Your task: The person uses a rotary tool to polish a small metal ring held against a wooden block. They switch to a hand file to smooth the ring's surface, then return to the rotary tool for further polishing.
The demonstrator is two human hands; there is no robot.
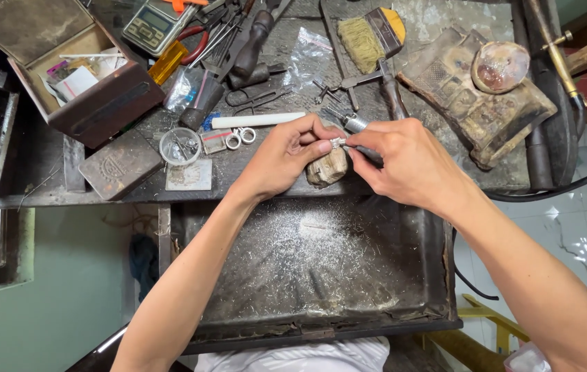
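A dark, scarred workbench point(252, 169) crowded with tools fills the view, with a pull-out tray point(321, 269) under its front edge, dusted with pale metal filings. At that edge stands a worn wooden peg point(328, 167), the landmark here.

The left hand point(286, 153) is pinched shut, thumb and forefinger clamped on a small silver piece point(337, 142) held just above the peg's top. The piece looks tiny, light, stiff and smooth, so likely slippery and easy to drop; a fingertip pinch by its edges, braced on the peg, seems the sound hold. The right hand point(410, 162), right of the peg, is closed around a slim metal tool point(357, 147) whose tip touches the piece.

Just behind the peg lie a white rod point(257, 120) and a small pair of scissors point(238, 136). Left of the peg sit a round dish point(179, 146) and a flat metal block point(119, 165). Far behind the peg lie a brush point(369, 38) and pliers point(200, 41); a soldering block point(476, 93) sits to its right rear.
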